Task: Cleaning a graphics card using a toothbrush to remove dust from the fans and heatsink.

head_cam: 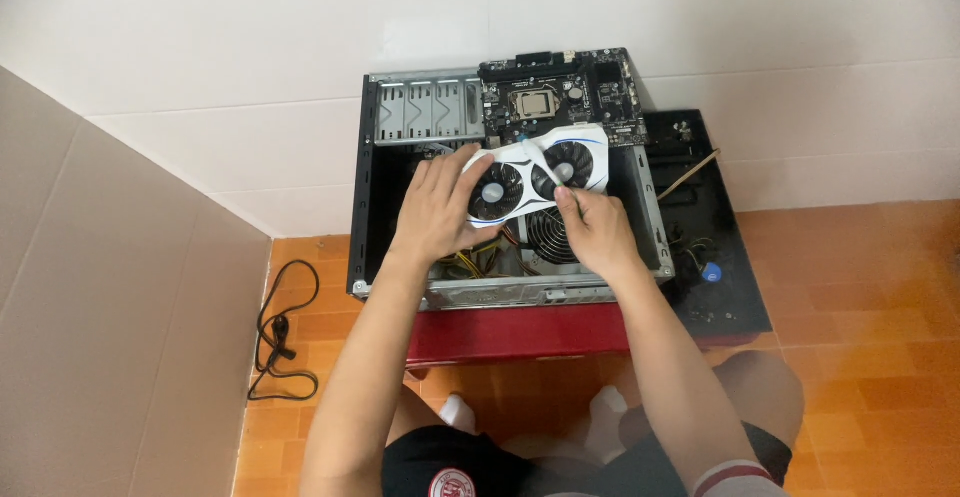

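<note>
The person holds a white dual-fan graphics card (535, 174) in both hands over an open desktop computer case (372, 207) that lies on its side on a low red table (500, 332). The left hand (437, 207) is wrapped around the card's left end, its fingers closed on the shroud beside the left fan. The right hand (597, 229) grips the lower right edge, with a fingertip pressed just below the right fan. The card is tilted, its left end lower than its right, and it hangs above the case's interior rather than resting in it.

Inside the case, the motherboard (560, 92) with its bare processor socket sits at the far end, the drive cage (425, 112) is beside it on the left, and a round grille fan (548, 237) shows under the card with yellow and black cables (480, 257) nearby. The black side panel (715, 227) lies to the right, carrying a thin wooden stick (688, 175) and a small blue cap (711, 273). A black power cord (275, 342) lies coiled on the orange tiled floor.

The step in hand appears to be moving the card at the expansion-slot area. Whether it is going in or coming out cannot be told. Either way the card would need to be kept level and square to the slot and clear of the cables.
</note>
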